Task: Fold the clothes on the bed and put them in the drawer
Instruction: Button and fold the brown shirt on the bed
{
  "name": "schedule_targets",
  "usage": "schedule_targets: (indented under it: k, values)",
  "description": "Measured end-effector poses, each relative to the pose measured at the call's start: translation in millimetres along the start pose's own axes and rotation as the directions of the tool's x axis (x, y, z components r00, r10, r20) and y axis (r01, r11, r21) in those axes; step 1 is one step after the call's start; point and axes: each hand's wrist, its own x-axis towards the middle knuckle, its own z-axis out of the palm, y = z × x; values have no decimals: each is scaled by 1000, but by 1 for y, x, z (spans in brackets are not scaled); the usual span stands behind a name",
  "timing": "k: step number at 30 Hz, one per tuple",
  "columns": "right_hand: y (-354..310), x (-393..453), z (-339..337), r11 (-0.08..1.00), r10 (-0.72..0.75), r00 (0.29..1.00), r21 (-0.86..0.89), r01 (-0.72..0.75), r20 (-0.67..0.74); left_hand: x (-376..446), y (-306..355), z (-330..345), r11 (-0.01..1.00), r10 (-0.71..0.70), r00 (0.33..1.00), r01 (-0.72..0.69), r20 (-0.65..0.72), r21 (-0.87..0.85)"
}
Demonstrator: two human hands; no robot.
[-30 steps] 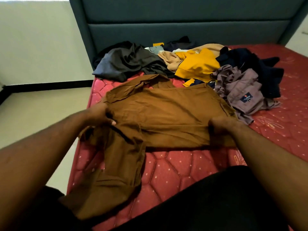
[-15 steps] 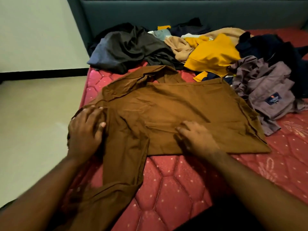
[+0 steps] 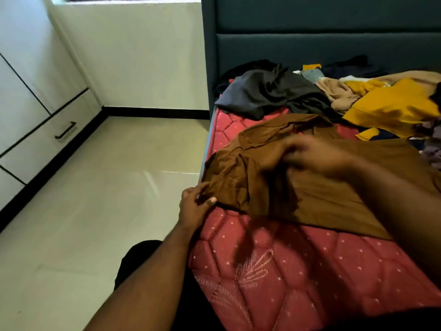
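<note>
A brown shirt (image 3: 334,187) lies spread on the red quilted mattress (image 3: 274,271). My left hand (image 3: 194,206) pinches the bunched sleeve end at the mattress's left edge. My right hand (image 3: 315,155), blurred, rests on the shirt near the shoulder, its fingers pointing left. Behind the shirt lies a pile of clothes: a dark grey garment (image 3: 267,94), a tan one (image 3: 336,94) and a yellow one (image 3: 393,106). A white drawer (image 3: 45,139) with a black handle (image 3: 65,131) sits shut in the cabinet at the left.
A dark teal headboard (image 3: 322,46) stands behind the bed. Pale tiled floor (image 3: 83,223) lies between the bed and the white cabinet (image 3: 21,80). More clothes show at the right edge of the view.
The sleeve that hung down over the mattress edge has been gathered up onto the shirt. My right hand moved up and left over the shirt. The camera turned left, bringing the cabinet into view.
</note>
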Motion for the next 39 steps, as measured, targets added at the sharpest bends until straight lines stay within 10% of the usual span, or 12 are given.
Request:
schedule_targets:
  k: [2,4,8,12,18,27,33,39]
  values:
    - [-23,7,-47,958,67,882,277,74,-467,6,-2,0,999,-32,999,33,12,-35]
    - [-26,10,-56,978,52,806,194,79,-589,7,4,0,996,-37,999,38,12,-77]
    - [19,3,8,984,-84,938,-179,24,-337,11,17,1,990,-74,993,62,-89,-129]
    - [93,-10,85,802,223,974,-575,-159,42,8,36,-4,959,-19,975,-45,-222,-281]
    - [142,-30,124,652,224,975,-742,-154,-5,8,40,-20,911,-79,996,56,-38,-409]
    - [143,-29,125,664,238,971,-729,-165,-3,22,19,-29,998,-51,984,58,173,-37]
    - [143,-28,119,777,240,971,-597,-201,-15,11,29,8,923,-96,978,157,-185,350]
    - [153,-49,91,760,310,950,-588,-277,-47,-18,57,70,656,321,941,-142,-104,741]
